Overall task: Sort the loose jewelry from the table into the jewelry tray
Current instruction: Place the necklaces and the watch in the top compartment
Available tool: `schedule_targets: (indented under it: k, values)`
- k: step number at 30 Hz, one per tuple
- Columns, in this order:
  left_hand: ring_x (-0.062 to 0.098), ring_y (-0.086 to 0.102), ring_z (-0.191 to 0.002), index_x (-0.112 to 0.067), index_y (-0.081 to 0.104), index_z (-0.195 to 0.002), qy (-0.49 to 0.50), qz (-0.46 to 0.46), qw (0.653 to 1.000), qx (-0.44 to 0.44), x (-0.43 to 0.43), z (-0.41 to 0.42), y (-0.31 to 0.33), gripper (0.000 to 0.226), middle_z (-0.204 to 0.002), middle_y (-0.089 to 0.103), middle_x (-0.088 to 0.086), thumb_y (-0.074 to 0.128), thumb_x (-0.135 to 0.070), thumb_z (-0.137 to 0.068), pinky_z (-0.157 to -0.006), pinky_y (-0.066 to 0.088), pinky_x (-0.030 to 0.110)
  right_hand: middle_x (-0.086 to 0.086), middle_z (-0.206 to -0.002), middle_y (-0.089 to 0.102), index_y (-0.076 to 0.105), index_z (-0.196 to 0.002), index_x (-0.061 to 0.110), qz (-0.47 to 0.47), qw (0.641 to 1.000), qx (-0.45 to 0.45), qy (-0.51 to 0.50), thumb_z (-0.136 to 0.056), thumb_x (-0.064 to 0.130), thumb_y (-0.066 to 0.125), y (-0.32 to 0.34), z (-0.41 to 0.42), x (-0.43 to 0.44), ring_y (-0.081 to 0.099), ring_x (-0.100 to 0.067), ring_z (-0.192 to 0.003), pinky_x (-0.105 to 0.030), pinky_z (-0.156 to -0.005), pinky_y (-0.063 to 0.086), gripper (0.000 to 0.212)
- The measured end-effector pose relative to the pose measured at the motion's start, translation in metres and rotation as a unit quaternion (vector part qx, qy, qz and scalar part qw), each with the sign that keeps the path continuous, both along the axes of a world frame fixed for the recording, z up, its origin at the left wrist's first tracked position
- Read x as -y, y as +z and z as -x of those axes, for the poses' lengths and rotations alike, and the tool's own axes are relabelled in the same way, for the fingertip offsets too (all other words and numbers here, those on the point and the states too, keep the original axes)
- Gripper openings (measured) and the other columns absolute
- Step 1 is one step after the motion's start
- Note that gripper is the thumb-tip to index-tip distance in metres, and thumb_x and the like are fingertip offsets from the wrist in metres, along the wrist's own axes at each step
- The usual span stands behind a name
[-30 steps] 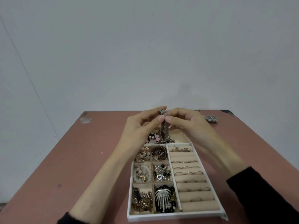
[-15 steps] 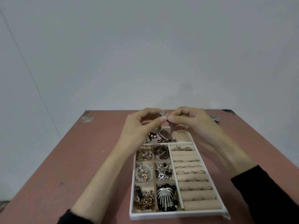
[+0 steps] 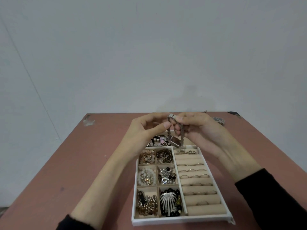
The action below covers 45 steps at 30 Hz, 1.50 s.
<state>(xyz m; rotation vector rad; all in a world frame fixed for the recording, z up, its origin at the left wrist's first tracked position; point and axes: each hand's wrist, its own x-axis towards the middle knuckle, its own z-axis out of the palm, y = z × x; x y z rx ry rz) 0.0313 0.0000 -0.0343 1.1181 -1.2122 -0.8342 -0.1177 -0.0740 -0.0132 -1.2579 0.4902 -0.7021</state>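
A white jewelry tray with beige compartments lies on the table in front of me, holding beads, chains, a silver brooch and rows of rings. Above its far end both hands hold a silver metal-band watch that hangs down over the top compartments. My left hand pinches one side of the band near the clasp. My right hand pinches the other side, fingers curled round the band.
The reddish-brown table ends at a white wall. Another watch lies loose at the far right, behind my right hand. A chipped spot marks the far left corner.
The watch band has spread from a closed bunch into an open loop, its case now hanging lower over the tray. Both hands stay at the clasp, barely shifted.
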Motion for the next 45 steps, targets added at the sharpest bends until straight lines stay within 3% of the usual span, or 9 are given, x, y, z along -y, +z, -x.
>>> schedule_targets:
  k: [7, 10, 13, 17, 27, 32, 36, 39, 45]
  values:
    - [0.009, 0.065, -0.088, -0.015, 0.066, -0.109, 0.006, 0.013, 1.000, 0.007, -0.002, 0.002, 0.003, 0.030, -0.099, 0.072, 0.009, 0.065, -0.007, -0.081, -0.072, 0.050, 0.014, -0.002, -0.054, 0.048, 0.064, -0.086, -0.005, 0.026, 0.999, -0.015, -0.034, -0.085, 0.007, 0.053, -0.002, -0.003, -0.001, 0.048, -0.013, -0.052, -0.024, -0.056, 0.048, 0.017]
    - [0.017, 0.061, -0.080, -0.018, 0.068, -0.106, 0.045, 0.026, 0.999, -0.003, 0.000, -0.003, 0.003, 0.026, -0.098, 0.066, 0.023, 0.066, -0.011, -0.081, -0.074, 0.053, 0.022, 0.000, -0.056, 0.047, 0.064, -0.096, -0.004, 0.038, 0.998, -0.028, -0.028, -0.085, 0.007, 0.056, 0.000, -0.003, -0.003, 0.048, -0.014, -0.055, -0.024, -0.060, 0.051, 0.017]
    - [0.024, 0.061, -0.080, -0.013, 0.069, -0.105, 0.074, 0.020, 0.996, -0.046, 0.002, -0.006, 0.002, 0.024, -0.087, 0.067, 0.016, 0.066, -0.010, -0.082, -0.080, 0.054, 0.035, -0.001, -0.066, 0.060, 0.059, -0.115, 0.007, 0.079, 0.995, -0.060, -0.022, -0.077, -0.005, 0.063, -0.001, 0.000, -0.001, 0.057, -0.017, -0.066, -0.027, -0.075, 0.051, 0.039]
    - [0.013, 0.062, -0.072, -0.007, 0.070, -0.099, 0.099, -0.010, 0.988, -0.122, 0.004, -0.006, -0.002, 0.019, -0.077, 0.066, 0.005, 0.066, -0.009, -0.081, -0.066, 0.055, 0.024, 0.002, -0.076, 0.059, 0.051, -0.117, 0.029, 0.173, 0.975, -0.140, -0.020, -0.070, -0.007, 0.072, -0.005, 0.005, -0.002, 0.061, -0.010, -0.074, -0.022, -0.076, 0.049, 0.063]
    - [0.012, 0.070, -0.070, 0.004, 0.066, -0.093, 0.062, -0.075, 0.964, -0.246, 0.010, -0.004, -0.001, 0.017, -0.084, 0.069, 0.010, 0.066, -0.002, -0.077, -0.068, 0.058, 0.020, -0.020, -0.088, 0.067, 0.064, -0.096, 0.007, 0.161, 0.977, -0.131, -0.047, -0.081, 0.003, 0.066, -0.015, 0.013, 0.013, 0.062, -0.025, -0.072, -0.030, -0.073, 0.057, 0.016]
    - [0.010, 0.066, -0.057, 0.001, 0.068, -0.092, 0.117, -0.100, 0.987, -0.039, 0.023, 0.001, -0.001, 0.017, -0.074, 0.069, 0.010, 0.067, -0.014, -0.082, -0.059, 0.056, 0.017, -0.014, -0.076, 0.070, 0.062, -0.095, 0.004, 0.151, 0.975, -0.148, -0.068, -0.087, -0.003, 0.057, -0.021, 0.020, 0.026, 0.065, -0.020, -0.067, -0.026, -0.065, 0.056, 0.011]
    - [0.012, 0.063, -0.052, -0.009, 0.067, -0.072, 0.185, -0.111, 0.952, 0.218, 0.032, 0.005, -0.008, 0.023, -0.060, 0.065, 0.002, 0.066, -0.028, -0.084, -0.055, 0.054, 0.024, -0.008, -0.075, 0.071, 0.064, -0.091, 0.007, 0.230, 0.933, -0.231, -0.151, -0.088, 0.003, 0.058, -0.030, 0.016, 0.027, 0.063, -0.011, -0.063, -0.018, -0.058, 0.046, 0.007]
    - [0.020, 0.060, -0.067, -0.015, 0.061, -0.070, 0.205, -0.137, 0.894, 0.375, 0.039, 0.007, -0.012, 0.029, -0.066, 0.063, -0.001, 0.062, -0.040, -0.085, -0.064, 0.046, 0.029, -0.003, -0.075, 0.069, 0.067, -0.082, 0.016, 0.322, 0.867, -0.328, -0.195, -0.086, 0.012, 0.061, -0.035, 0.015, 0.031, 0.062, -0.012, -0.070, -0.023, -0.063, 0.046, 0.008]
    - [0.031, 0.039, -0.114, -0.017, 0.069, -0.079, 0.207, -0.185, 0.834, 0.477, 0.054, 0.005, -0.017, 0.036, -0.098, 0.065, 0.011, 0.056, -0.050, -0.085, -0.093, 0.036, 0.042, 0.002, -0.096, 0.045, 0.067, -0.087, 0.019, 0.423, 0.768, -0.437, -0.199, -0.088, 0.019, 0.053, -0.044, 0.010, 0.042, 0.036, -0.017, -0.107, -0.032, -0.092, 0.032, 0.014]
